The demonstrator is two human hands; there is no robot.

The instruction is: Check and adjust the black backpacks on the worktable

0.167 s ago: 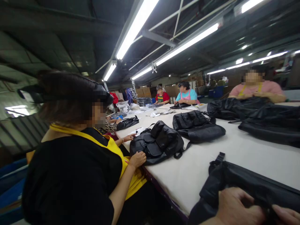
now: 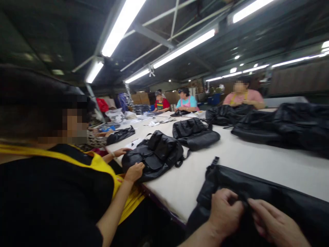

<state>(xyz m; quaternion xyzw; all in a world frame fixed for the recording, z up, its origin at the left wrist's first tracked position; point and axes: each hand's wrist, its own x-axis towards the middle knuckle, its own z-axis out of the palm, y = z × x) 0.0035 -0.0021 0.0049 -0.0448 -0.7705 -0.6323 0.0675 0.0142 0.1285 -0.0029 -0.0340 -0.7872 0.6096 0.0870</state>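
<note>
Pinching a fold of the flat black synthetic bag (image 2: pixel 269 202) at the near edge of the long pale worktable (image 2: pixel 252 161), our left hand (image 2: pixel 224 212) has its fingers curled tight on the fabric, while our right hand (image 2: pixel 276 224) meets it with fingertips pressed together on the same seam. Both hands now show fully (a moment ago they sat at the frame's bottom edge), suggesting the grip is settled. Beside us, a co-worker's hand (image 2: pixel 134 171) rests on a black pocketed backpack (image 2: pixel 154 154).
</note>
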